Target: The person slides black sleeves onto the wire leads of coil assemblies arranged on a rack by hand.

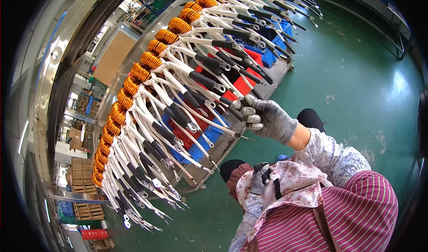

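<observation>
My right hand [269, 120], in a grey knit glove, is closed, thumb and fingers pinched at the end of a thin cable lead [236, 93] among the hanging leads. Gloved too, my left hand [259, 179] is drawn back near my chest with curled fingers; something dark is at its fingertips, too small to make out. Copper-wound ring coils [167, 36] stand in a long curved row. From them white-sleeved leads [180, 66] fan out towards me, many with black sleeves [207, 80] and metal ring terminals [220, 87].
Below the leads, a red bin [254, 58] and blue bins [285, 29] sit on a metal cart shelf [280, 71]. Wooden pallets [81, 176] stand beyond the row at lower left. Green floor [356, 100] lies to the right, with a bench [379, 7] at its far side.
</observation>
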Available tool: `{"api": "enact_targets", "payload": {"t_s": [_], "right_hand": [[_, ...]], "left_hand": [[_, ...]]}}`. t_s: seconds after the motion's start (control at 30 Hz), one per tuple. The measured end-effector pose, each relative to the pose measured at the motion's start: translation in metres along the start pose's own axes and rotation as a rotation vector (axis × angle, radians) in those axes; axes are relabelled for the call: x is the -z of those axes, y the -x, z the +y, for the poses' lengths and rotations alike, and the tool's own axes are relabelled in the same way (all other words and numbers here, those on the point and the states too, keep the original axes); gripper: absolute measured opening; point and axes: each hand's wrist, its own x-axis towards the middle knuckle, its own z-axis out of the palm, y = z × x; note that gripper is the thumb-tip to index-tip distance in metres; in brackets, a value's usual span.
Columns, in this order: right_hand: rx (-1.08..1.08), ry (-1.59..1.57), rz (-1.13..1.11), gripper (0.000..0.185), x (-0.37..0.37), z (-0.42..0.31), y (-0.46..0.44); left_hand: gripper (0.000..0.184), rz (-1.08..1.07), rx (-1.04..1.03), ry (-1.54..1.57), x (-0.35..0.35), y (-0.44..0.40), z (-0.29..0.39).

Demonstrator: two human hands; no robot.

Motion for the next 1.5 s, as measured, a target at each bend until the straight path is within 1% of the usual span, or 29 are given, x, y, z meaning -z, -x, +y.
{"api": "enact_targets", "payload": {"t_s": [0.07, 0.17, 0.27, 0.33, 0.37, 0.4, 0.43, 0.47, 0.5, 0.53, 0.6, 0.63, 0.67, 0.7, 0.73, 0.77, 0.8, 0.83, 0.87, 0.9, 0.97, 1.03, 1.07, 1.17, 1.2, 1.23, 1.3, 1.4, 1.5], "right_hand": [[0.034, 0.019, 0.013, 0.034, -0.003, 0.001, 0.005], [0.03, 0.052, 0.049, 0.034, -0.006, 0.002, 0.002], [-0.008, -0.104, 0.016, 0.033, -0.004, -0.008, -0.018], [-0.107, -0.013, 0.028, 0.035, 0.013, -0.022, -0.036], [-0.157, 0.033, 0.029, 0.035, 0.009, -0.024, -0.041], [-0.043, 0.419, 0.161, 0.036, 0.007, -0.019, -0.035], [0.155, 0.875, 0.303, 0.034, 0.004, -0.013, -0.026], [0.545, 1.366, 0.24, 0.029, 0.011, -0.007, -0.028], [1.012, 1.843, 0.41, 0.024, 0.017, -0.001, -0.029], [1.115, 1.887, 0.487, 0.022, 0.022, -0.001, -0.024], [1.08, 1.812, 0.48, 0.02, 0.016, -0.003, -0.021], [1.025, 1.758, 0.477, 0.019, 0.015, -0.004, -0.021], [0.934, 1.657, 0.453, 0.019, 0.015, -0.006, -0.024], [0.791, 1.495, 0.413, 0.018, 0.014, -0.01, -0.026], [0.58, 1.263, 0.361, 0.018, 0.011, -0.015, -0.027], [0.287, 0.927, 0.237, 0.017, 0.008, -0.024, -0.028], [-0.008, 0.544, 0.054, 0.017, 0.012, -0.038, -0.034], [-0.259, 0.2, -0.111, 0.018, 0.016, -0.049, -0.04], [-0.307, -0.187, -0.179, 0.022, 0.011, -0.046, -0.043], [-0.224, -0.204, -0.084, 0.026, 0.014, -0.047, -0.045], [-0.253, -0.2, -0.121, 0.029, 0.022, -0.046, -0.042], [-0.255, -0.019, -0.027, 0.038, 0.027, -0.043, -0.03], [-0.215, 0.155, 0.082, 0.036, 0.018, -0.04, -0.014], [-0.217, 0.09, -0.136, 0.031, 0.019, -0.036, -0.01], [-0.194, 0.122, -0.072, 0.028, 0.018, -0.037, -0.013], [-0.151, 0.172, -0.076, 0.027, 0.022, -0.036, -0.019], [-0.139, 0.182, 0.021, 0.026, 0.01, -0.034, -0.023], [-0.154, 0.189, -0.004, 0.025, 0.013, -0.035, -0.029], [-0.112, 0.126, 0.044, 0.024, 0.01, -0.03, -0.036]], "left_hand": [[0.012, 0.0, 0.001, 0.001, 0.0, 0.002, 0.0], [0.012, 0.002, 0.001, 0.007, 0.001, 0.001, 0.001], [0.012, -0.002, 0.006, 0.013, 0.0, 0.0, -0.001], [0.012, 0.0, 0.005, 0.012, 0.0, 0.001, 0.0], [0.012, 0.002, 0.005, 0.009, 0.0, 0.001, 0.0], [0.012, 0.0, 0.003, 0.007, 0.001, 0.002, 0.001], [0.012, -0.002, -0.004, 0.002, 0.001, 0.001, 0.002], [0.012, 0.003, -0.005, 0.006, 0.001, 0.002, 0.002], [0.012, 0.003, -0.004, 0.008, 0.001, 0.001, 0.001], [0.012, 0.002, -0.005, 0.009, 0.001, 0.001, 0.001], [0.012, 0.005, -0.001, 0.019, 0.0, -0.001, -0.001], [0.012, 0.005, 0.001, 0.018, 0.0, -0.001, -0.001], [0.012, 0.005, 0.0, 0.015, -0.001, -0.001, -0.001], [0.012, 0.001, 0.001, 0.012, -0.002, -0.001, -0.001], [0.012, 0.002, 0.003, 0.012, -0.001, -0.001, -0.002], [0.012, 0.0, 0.003, 0.009, -0.002, -0.002, -0.001], [0.012, 0.001, 0.003, 0.007, -0.002, -0.002, -0.001], [0.012, 0.001, 0.006, 0.007, -0.002, -0.002, -0.002], [0.012, 0.003, 0.004, 0.005, -0.003, -0.002, -0.002], [0.012, 0.002, 0.003, 0.01, -0.003, -0.002, -0.002], [0.012, 0.003, 0.003, 0.011, -0.004, -0.001, -0.001], [0.012, 0.009, -0.008, 0.01, -0.002, -0.001, 0.0], [0.012, 0.012, -0.011, 0.012, -0.001, -0.001, 0.001], [0.012, 0.014, -0.011, 0.024, -0.003, -0.004, -0.001], [0.012, 0.013, -0.007, 0.022, -0.003, -0.004, -0.002], [0.012, 0.008, -0.006, 0.018, -0.004, -0.006, 0.0], [0.012, 0.008, -0.004, 0.014, -0.004, -0.006, 0.001], [0.012, 0.01, -0.013, 0.011, -0.005, -0.005, 0.002], [0.012, 0.015, -0.024, 0.02, -0.006, -0.007, 0.005]]}}
